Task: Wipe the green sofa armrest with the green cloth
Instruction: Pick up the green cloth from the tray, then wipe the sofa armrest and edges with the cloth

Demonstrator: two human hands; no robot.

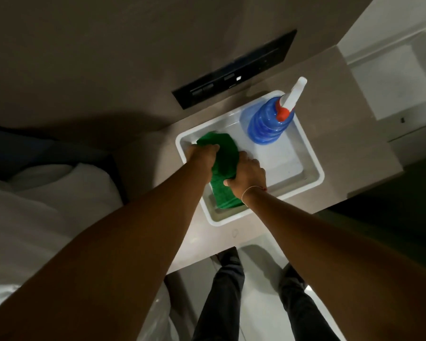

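Gripping the green cloth from both flanks, the two hands sit inside the white tray on the grey ledge, and the coming move turns on how that cloth lies between them: its long axis runs from about eleven o'clock, up near the tray's far left corner, down to about five o'clock at the tray's near wall. The left hand is closed over the upper, eleven-o'clock part, knuckles curled down onto the fabric; the right hand is closed on the lower stretch, with its thumb hooked under the edge at roughly its nine o'clock. Neither hand is clearly nearer, since both already touch the cloth, so the lift looks set to go straight up along that diagonal without either arm having to reach. A blue spray bottle with a red collar and white nozzle stands in the same tray at about two o'clock from the cloth, just beside its upper end but apart from it; I judge it the one thing a careless pull to the right could knock. No green sofa armrest shows anywhere in view, so wiping has not begun, and which way the cloth must be carried cannot be told from here. White bedding lies at nine o'clock
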